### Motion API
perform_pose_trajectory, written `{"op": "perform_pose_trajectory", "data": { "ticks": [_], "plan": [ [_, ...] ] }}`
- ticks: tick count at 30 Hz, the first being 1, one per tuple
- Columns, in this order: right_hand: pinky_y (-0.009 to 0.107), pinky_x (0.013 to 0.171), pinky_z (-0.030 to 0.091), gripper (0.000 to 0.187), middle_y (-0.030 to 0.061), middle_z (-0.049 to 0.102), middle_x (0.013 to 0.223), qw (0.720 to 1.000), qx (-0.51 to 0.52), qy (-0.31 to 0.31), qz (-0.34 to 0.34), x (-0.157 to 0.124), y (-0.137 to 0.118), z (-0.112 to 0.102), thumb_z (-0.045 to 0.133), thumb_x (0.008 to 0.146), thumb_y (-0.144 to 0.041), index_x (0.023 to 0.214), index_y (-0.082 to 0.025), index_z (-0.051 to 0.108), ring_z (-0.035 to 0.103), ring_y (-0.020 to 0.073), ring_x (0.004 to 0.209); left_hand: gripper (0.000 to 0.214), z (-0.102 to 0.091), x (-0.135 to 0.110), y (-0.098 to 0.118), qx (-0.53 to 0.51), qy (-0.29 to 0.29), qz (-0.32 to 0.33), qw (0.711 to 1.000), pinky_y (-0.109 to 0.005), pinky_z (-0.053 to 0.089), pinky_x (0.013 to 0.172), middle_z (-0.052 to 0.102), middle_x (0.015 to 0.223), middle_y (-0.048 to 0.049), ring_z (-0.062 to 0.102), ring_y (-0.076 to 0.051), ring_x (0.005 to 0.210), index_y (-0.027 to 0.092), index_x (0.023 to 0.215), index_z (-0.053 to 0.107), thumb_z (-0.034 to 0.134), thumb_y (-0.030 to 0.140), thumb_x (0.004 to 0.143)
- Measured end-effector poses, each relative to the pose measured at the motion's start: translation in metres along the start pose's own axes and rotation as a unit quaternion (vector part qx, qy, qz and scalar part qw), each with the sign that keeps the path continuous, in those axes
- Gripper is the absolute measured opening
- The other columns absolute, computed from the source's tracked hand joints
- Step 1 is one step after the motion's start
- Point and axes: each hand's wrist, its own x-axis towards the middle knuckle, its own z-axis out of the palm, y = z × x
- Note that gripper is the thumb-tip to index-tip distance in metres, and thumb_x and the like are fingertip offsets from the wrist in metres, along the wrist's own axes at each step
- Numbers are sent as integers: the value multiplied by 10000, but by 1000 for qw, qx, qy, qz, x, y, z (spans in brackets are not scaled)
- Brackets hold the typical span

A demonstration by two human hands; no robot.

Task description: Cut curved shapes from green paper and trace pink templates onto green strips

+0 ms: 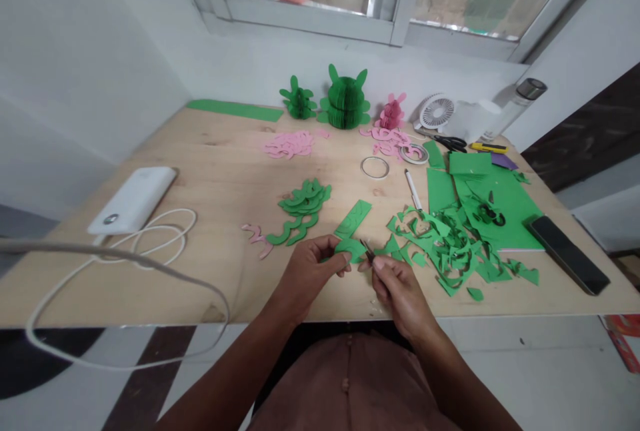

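In the head view, with the white pen [413, 189] as landmark, the green paper piece [351, 248] is found to the pen's left and on its near side, pinched between thumb and fingers of the left hand [320, 261]. The scissors [369, 252] are gripped in the right hand [399, 284], its fingers curled round the handles and the blades brought to the paper's right edge. For a smooth curve, the paper is probably best turned into the blades, with the left fingertips kept clear of the cutting line. Left of the pen, a green strip [354, 219] bearing faint outlines is laid nearby, with curved green cut-outs [306, 199] farther left. On the pen's right and near side, green scraps [453, 254] are strewn close to the right hand; small pieces could be lost among them. Farther right, a phone [569, 254] is seen.
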Motion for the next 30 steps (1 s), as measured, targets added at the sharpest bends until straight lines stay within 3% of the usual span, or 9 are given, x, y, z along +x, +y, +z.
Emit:
{"op": "perform_pose_trajectory", "data": {
  "ticks": [30],
  "plan": [
    [233, 425, 129, 492, -86, 266, 444, 1000, -17, 18, -14, 0, -3, 2, 589, 786, -627, 686, -152, 665, 194, 67, 425, 139, -1, 0, 1, 34, -12, 18, 999, -241, 396, 584, 572, 543, 30, 496, -107, 549, 174, 576, 606, 642, 270, 671]
  ]
}}
